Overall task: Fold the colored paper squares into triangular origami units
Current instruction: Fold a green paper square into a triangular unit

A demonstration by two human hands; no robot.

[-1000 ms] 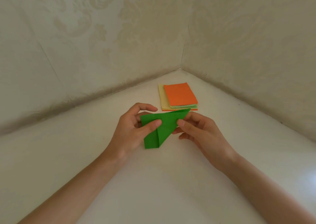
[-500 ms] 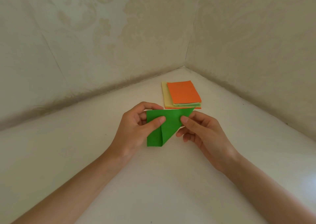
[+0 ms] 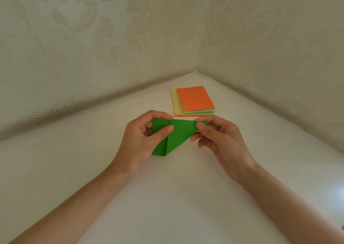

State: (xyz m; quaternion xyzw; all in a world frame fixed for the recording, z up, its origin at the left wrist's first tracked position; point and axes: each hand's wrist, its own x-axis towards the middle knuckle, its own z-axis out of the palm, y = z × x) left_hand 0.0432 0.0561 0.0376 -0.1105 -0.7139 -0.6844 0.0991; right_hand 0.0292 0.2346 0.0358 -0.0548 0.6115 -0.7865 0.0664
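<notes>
A green paper (image 3: pixel 178 135), partly folded with one flap turned down into a triangle, hangs just above the white surface at the centre. My left hand (image 3: pixel 141 141) pinches its left part, thumb on the front near the upper edge, fingers behind. My right hand (image 3: pixel 221 139) pinches the paper's right tip between thumb and forefinger. Behind them lies a stack of colored paper squares (image 3: pixel 194 101), orange on top, with light green, yellow and orange sheets under it.
The white surface (image 3: pixel 167 197) runs into a corner where two pale patterned walls (image 3: pixel 111 39) meet right behind the stack. Bare surface lies to the left, to the right and in front of my hands.
The green paper has turned so its upper edge lies level, and the right flap is folded further down. My right hand's pinch has shifted out to the paper's right tip.
</notes>
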